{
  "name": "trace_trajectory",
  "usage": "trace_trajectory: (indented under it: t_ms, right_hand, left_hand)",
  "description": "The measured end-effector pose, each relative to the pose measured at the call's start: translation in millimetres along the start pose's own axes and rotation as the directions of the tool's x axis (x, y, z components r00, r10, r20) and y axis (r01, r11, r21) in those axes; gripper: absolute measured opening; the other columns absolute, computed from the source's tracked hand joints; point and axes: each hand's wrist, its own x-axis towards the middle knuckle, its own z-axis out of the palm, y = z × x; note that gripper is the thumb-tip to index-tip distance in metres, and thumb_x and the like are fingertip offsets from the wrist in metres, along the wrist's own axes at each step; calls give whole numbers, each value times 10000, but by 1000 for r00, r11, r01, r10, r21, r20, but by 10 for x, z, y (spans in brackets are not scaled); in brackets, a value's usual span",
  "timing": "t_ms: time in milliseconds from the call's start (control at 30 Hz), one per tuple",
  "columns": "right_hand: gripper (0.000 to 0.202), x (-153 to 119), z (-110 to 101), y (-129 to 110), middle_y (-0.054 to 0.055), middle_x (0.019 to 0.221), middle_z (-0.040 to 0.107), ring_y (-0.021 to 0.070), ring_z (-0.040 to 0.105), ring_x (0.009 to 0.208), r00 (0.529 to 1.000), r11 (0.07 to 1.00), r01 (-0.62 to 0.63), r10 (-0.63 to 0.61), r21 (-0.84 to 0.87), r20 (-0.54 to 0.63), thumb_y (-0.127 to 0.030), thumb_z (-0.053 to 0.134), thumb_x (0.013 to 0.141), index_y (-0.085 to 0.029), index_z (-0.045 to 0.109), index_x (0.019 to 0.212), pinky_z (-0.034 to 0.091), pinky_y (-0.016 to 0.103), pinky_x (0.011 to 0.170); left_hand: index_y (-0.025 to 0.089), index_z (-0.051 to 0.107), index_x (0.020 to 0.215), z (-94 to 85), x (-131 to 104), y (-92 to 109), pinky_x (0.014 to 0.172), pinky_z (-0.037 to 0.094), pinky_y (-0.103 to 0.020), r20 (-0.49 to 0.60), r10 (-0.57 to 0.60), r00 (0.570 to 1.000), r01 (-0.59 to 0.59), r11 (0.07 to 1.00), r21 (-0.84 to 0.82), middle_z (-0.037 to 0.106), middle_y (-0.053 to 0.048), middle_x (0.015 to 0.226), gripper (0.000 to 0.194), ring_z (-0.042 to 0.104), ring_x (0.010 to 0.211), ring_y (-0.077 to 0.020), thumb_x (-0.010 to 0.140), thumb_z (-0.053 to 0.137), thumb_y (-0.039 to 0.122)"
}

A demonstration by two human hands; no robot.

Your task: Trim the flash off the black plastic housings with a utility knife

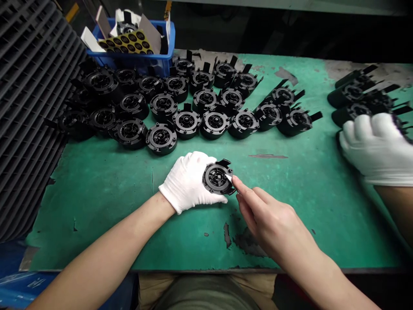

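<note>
My left hand [191,183], in a white glove, is wrapped round the side of a round black plastic housing [217,178]. The housing's ringed face, with a hub in its middle, is turned up toward me, and a black tab sticks out at its far edge. Bare and pinched closed, my right hand [271,215] grips a small tool with a pale pointed tip [229,177]. That tip touches or hovers just over the right part of the ring; I cannot tell which. The tool's handle is hidden in my fingers.
Several similar black housings [161,138] stand in rows across the back of the green table [106,206]. Behind them is a blue bin [142,60] with a sheet of round stickers [125,42]. At right, a co-worker's gloved hand [376,148] is beside more housings. A slatted black panel [29,107] borders the left.
</note>
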Motion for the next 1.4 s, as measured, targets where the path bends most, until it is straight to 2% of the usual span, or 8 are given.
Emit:
trace_trajectory:
  t_ms: [267, 533, 667, 833, 967, 1100, 1233, 1400]
  right_hand:
    - [445, 1, 16, -28, -14, 751, 577, 114, 447, 491, 999, 980, 34, -37, -197, -12, -158, 499, 1104, -114, 653, 1519, 286, 365, 483]
    - [440, 19, 4, 33, -15, 772, 595, 112, 450, 503, 996, 978, 81, -84, -193, -4, -150, 483, 1106, -106, 649, 1511, 310, 353, 495]
    - [450, 25, 0, 80, -24, 773, 582, 119, 432, 509, 994, 981, 107, -110, -160, -4, -116, 480, 1098, -85, 630, 1521, 325, 340, 501]
    - [533, 26, -41, 229, -34, 793, 568, 117, 408, 513, 983, 976, 180, -174, -123, 61, -61, 446, 1070, -92, 523, 1596, 304, 322, 497]
    - [665, 47, -88, 354, -25, 845, 598, 119, 415, 530, 964, 962, 249, -235, -116, 121, 3, 466, 995, -121, 431, 1648, 292, 316, 518]
    - [710, 86, -115, 438, -21, 848, 590, 138, 390, 527, 948, 939, 303, -279, -163, 154, 32, 460, 949, -116, 427, 1642, 271, 338, 532]
    - [780, 126, -104, 581, -26, 869, 579, 143, 392, 551, 931, 930, 348, -327, -121, 164, 48, 456, 923, -140, 399, 1677, 282, 331, 557]
    - [918, 203, -111, 764, -16, 942, 621, 132, 495, 634, 914, 924, 381, -370, -38, 167, 96, 407, 857, -207, 356, 1723, 284, 305, 577]
  left_hand:
    - [254, 752, 1097, 4, 16, 2, 1051, 597, -585, 14, -7, 1000, 7, 1000, -1, 745, -122, 1165, 796, 732, 1156, -417, 539, 1019, 756]
    - [259, 736, 1043, -4, 26, 16, 1038, 597, -567, 21, -7, 1000, 6, 1000, 13, 736, -114, 1143, 765, 730, 1146, -409, 540, 1013, 764]
    - [252, 738, 1091, 8, 21, 1, 1032, 596, -564, 22, -5, 1000, 4, 1000, 15, 737, -119, 1171, 797, 731, 1146, -406, 544, 1013, 763]
    - [243, 746, 1152, 8, 22, -19, 1040, 593, -562, 24, -1, 1000, 0, 1000, 4, 742, -123, 1207, 823, 730, 1161, -405, 556, 1021, 738]
    - [251, 745, 1192, 12, 23, -26, 1034, 594, -548, 16, 5, 1000, -4, 1000, -9, 747, -115, 1224, 851, 731, 1162, -397, 550, 1028, 732]
    - [239, 741, 1210, 24, 18, -34, 1036, 594, -551, 14, 6, 1000, -6, 1000, -14, 755, -121, 1235, 875, 735, 1159, -396, 545, 1033, 727]
    - [225, 733, 1247, 21, 8, -48, 1052, 591, -551, 7, 15, 1000, -15, 999, -34, 767, -123, 1257, 904, 736, 1177, -395, 549, 1039, 710]
    - [248, 762, 1190, -1, 17, -72, 1033, 603, -519, -11, 74, 997, -75, 994, -85, 797, -105, 1254, 812, 763, 1165, -386, 564, 1043, 680]
